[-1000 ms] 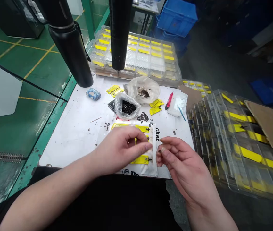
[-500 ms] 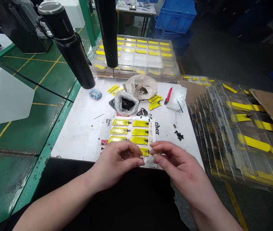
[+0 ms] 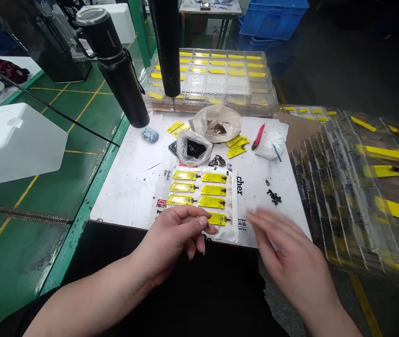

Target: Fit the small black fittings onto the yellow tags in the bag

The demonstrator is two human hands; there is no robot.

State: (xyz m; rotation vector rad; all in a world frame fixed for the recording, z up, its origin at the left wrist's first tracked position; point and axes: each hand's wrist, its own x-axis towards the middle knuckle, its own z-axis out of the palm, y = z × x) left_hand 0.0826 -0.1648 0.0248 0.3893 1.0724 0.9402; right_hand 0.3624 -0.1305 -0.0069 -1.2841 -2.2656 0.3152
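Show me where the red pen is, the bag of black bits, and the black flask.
Red pen (image 3: pixel 257 136), head view, middle of its red barrel.
Bag of black bits (image 3: pixel 194 149), head view, on the dark heap showing through the clear plastic.
Black flask (image 3: pixel 122 75), head view, middle of its body below the lid.

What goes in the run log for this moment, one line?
left hand: over near row of yellow tags, fingers curled | right hand: blurred, open, holds nothing | black bits: loose on table

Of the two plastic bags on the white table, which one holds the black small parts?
The nearer bag, just above the rows of yellow pieces. The farther bag holds a brownish lot, not black.
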